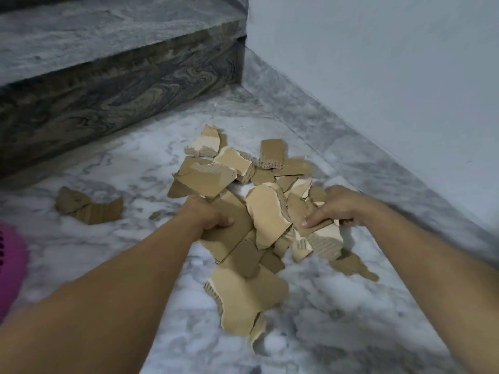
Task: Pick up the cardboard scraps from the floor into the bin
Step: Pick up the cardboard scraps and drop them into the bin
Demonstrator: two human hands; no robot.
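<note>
**Desk:** What does the moment show?

**Photographer:** Two bare arms reach down over a pile of torn brown corrugated cardboard scraps (243, 211) on a grey-veined white marble floor (337, 319). The left hand (208, 215) grips a flat slab at the pile's left edge, thumb on top. The right hand (334, 209) pinches a smaller torn piece at the right edge. The scraps sit squeezed between both hands, some hanging loose below.

**Desk:** Where's the bin?

**Photographer:** A pink plastic rim (10, 265), probably the bin, shows at the frame's left edge, well apart from the pile and nearer the left arm. The load would have to swing left. The heap's long axis runs away from the person, toward the corner.

**Desk:** Surroundings?

**Photographer:** A dark swirled stone stair step (108, 103) rises behind; a pale grey wall (378, 76) closes the right. Two stray folded brown pieces (89, 207) lie apart to the left.
</note>
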